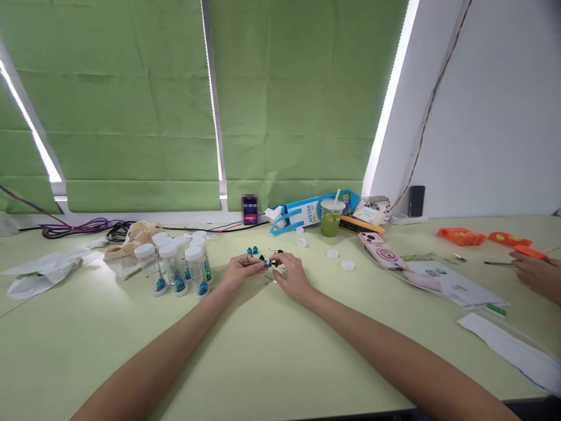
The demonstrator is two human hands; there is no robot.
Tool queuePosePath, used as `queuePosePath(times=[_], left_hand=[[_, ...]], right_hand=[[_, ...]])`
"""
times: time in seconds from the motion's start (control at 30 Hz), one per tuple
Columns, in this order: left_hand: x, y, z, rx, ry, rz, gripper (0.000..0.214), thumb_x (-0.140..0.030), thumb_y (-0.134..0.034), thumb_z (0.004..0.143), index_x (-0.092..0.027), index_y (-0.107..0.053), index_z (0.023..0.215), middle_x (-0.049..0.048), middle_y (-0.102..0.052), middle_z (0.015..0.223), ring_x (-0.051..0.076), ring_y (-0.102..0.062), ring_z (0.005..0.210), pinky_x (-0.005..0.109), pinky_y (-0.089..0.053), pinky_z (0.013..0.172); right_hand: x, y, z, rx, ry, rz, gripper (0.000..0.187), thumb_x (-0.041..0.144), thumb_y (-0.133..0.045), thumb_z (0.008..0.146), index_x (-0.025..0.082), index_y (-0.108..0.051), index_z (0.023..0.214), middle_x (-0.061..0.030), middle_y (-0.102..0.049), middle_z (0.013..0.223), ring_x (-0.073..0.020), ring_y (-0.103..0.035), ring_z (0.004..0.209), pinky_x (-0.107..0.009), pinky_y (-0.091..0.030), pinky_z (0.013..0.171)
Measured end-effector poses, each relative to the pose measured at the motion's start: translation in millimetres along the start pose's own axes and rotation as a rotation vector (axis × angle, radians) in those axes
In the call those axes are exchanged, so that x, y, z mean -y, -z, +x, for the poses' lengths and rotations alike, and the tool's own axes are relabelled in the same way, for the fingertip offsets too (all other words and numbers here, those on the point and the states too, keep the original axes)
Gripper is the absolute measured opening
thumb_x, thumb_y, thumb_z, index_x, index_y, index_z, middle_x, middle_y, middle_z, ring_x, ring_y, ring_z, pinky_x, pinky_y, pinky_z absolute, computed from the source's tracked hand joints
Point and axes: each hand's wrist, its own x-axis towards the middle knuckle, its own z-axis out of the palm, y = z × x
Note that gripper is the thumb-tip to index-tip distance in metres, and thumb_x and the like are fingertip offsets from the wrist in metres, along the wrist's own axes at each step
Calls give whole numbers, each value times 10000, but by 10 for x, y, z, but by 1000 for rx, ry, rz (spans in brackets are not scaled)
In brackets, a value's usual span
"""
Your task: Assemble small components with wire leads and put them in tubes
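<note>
Both my hands meet over the middle of the table at a small blue-and-black metal part. My left hand pinches its blue end between thumb and fingers. On the black end, the fingers of my right hand close from the other side. Just beyond lie small blue pieces, and a small dark piece with a thin pin rests behind my right fingers. To the left stand several clear tubes with white lids and blue parts inside. The exact kind of the held part is too small to make out.
Loose white caps lie to the right, before a green drink cup. A phone in a pink case rests near papers. At far right, another person's hand is near orange blocks. Cables run along the back.
</note>
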Motion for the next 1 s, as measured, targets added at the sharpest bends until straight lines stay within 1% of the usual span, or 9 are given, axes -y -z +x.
queuePosePath(times=[0.17,0.83,1.0], left_hand=[[5,-1,0,-10,-2,-4,223,-276,-770,551,-122,-667,676,70,-716,737,231,-669,761,398,-483,831],[12,8,14,-7,12,-10,225,-272,-772,549,-119,-661,671,70,-717,733,228,-668,765,396,-485,836],[11,6,15,-17,15,-8,236,-288,-774,541,-123,-659,663,71,-718,731,228,-670,762,392,-484,833]], right_hand=[[0,-1,-1,4,-5,1,330,80,-494,691,227,-536,984,-6,-581,845,-180,-503,831,-308,-328,769],[7,3,-9,10,-4,-8,387,43,-483,683,237,-526,1016,15,-587,784,-164,-520,790,-288,-327,758],[5,-10,-9,3,-13,-31,375,58,-482,695,245,-529,1016,17,-578,754,-168,-522,786,-289,-324,743]])
